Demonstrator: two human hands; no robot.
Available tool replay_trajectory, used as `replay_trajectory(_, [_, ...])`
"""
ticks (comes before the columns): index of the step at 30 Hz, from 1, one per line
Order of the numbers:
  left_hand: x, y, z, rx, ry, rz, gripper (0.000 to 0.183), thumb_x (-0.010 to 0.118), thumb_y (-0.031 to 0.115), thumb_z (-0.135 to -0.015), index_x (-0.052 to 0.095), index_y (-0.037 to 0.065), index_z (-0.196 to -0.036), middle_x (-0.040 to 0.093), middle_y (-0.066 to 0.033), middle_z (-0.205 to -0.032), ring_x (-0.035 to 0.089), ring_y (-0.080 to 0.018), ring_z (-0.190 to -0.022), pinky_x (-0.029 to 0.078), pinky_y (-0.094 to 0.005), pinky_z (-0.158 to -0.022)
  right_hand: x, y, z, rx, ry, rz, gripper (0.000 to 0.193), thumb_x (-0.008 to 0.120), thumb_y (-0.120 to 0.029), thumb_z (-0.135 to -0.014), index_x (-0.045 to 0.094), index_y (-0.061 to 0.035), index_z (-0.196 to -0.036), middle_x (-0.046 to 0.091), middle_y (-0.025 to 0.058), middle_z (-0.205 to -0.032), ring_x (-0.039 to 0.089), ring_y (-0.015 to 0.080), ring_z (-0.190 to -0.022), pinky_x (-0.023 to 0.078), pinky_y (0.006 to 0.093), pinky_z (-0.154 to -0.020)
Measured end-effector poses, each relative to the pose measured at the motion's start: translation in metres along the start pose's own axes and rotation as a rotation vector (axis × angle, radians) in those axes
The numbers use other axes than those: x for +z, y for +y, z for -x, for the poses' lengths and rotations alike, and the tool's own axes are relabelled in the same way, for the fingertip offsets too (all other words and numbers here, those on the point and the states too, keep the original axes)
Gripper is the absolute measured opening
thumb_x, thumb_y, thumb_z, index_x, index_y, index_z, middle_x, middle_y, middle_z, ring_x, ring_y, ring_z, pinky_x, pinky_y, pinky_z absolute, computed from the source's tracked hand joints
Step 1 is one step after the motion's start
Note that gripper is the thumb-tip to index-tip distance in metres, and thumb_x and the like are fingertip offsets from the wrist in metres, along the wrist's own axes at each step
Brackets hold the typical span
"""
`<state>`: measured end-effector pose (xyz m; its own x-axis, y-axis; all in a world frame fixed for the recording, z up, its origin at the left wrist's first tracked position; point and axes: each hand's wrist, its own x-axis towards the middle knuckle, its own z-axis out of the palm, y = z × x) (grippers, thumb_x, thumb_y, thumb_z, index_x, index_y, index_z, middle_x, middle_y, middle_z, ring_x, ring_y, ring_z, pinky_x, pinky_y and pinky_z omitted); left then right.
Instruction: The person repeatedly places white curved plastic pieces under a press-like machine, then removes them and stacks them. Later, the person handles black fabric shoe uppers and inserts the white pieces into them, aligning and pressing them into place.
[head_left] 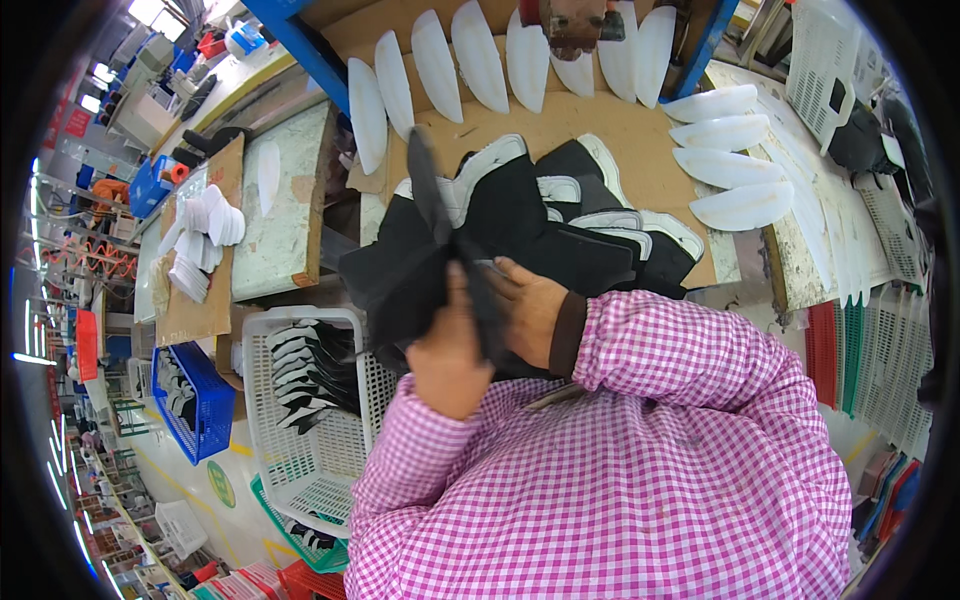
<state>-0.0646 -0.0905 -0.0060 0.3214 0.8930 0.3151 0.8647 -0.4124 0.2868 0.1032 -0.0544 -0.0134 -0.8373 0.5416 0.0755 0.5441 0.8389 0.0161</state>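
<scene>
- I see my left hand [447, 355] raised in front of my chest, and its fingers are clamped on a bundle of black flat fabric shoe-upper pieces [400, 275].
- The bundle lies above and to the left of this hand; one long narrow piece stands up from the grip, and its long axis runs nearly upright toward the far side of the bench, with a small tilt to the left.
- My right hand [528, 308] is just beside the left one, on the right of the bundle. Its fingers [497, 291] reach to the left and touch the pieces, but I cannot tell if they pinch a piece or only rest on it.
- Both hands are at the bundle, so neither is clearly nearer; the left one carries the weight.
- Behind the hands, on the brown cardboard-covered bench [630, 125], lies a pile of black and white shoe-upper pieces [590, 225], near the right hand.
- White curved insole-shaped pieces [478, 58] stand in a row along the far edge, and others lie on the right side.
- Down on the left there is a white plastic basket [300, 470] with more black and white pieces inside, and further left a blue plastic crate [203, 400].
- Nothing stands between the hands and the pile.
</scene>
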Motion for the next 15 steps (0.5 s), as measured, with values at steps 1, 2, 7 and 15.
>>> replay_trajectory(1, [-0.004, -0.013, -0.002, 0.123, 0.36, 0.051, 0.043, 0.058, 0.001, -0.085, 0.047, -0.007, -0.126, 0.063, -0.0151, -0.087, 0.064, -0.0217, -0.075, 0.053, -0.0299, -0.065, -0.012, 0.001, -0.005, 0.062, 0.04, -0.083, 0.049, 0.062, -0.03, -0.08, 0.057, 0.0028, -0.116, 0.053, 0.0188, -0.125, 0.047, 0.0287, -0.121, 0.024, 0.0496, -0.108])
replay_trajectory(2, [-0.01, -0.024, 0.001, 0.14, 0.45, 0.164, 0.04, 0.058, 0.0, -0.085, 0.048, -0.009, -0.123, 0.061, -0.0168, -0.095, 0.062, -0.0234, -0.083, 0.051, -0.0324, -0.072, -0.027, 0.005, -0.003, 0.046, 0.076, -0.2, 0.045, 0.063, -0.029, -0.079, 0.06, 0.0019, -0.111, 0.053, 0.0176, -0.127, 0.046, 0.028, -0.122, 0.022, 0.0504, -0.109])
replay_trajectory(7, [-0.048, -0.055, 0.021, -0.437, 0.919, 0.81, 0.027, 0.054, -0.002, -0.088, 0.053, -0.012, -0.113, 0.057, -0.022, -0.113, 0.062, -0.0266, -0.093, 0.053, -0.0319, -0.073, -0.1, -0.005, 0.034, -0.126, 0.638, -0.194, 0.024, 0.066, -0.011, -0.079, 0.064, -0.0045, -0.102, 0.06, 0.0138, -0.12, 0.055, 0.026, -0.117, 0.03, 0.0448, -0.106])
replay_trajectory(15, [-0.068, -0.046, 0.0, -0.603, 1.245, 1.194, 0.04, 0.052, 0.014, -0.092, 0.047, -0.019, -0.113, 0.062, -0.0268, -0.099, 0.066, -0.0286, -0.069, 0.057, -0.0325, -0.063, -0.056, 0.011, -0.049, 0.216, 0.004, -1.824, 0.078, 0.075, -0.022, -0.077, 0.03, 0.0025, -0.136, 0.048, 0.0188, -0.129, 0.052, 0.0246, -0.113, 0.04, 0.0364, -0.1])
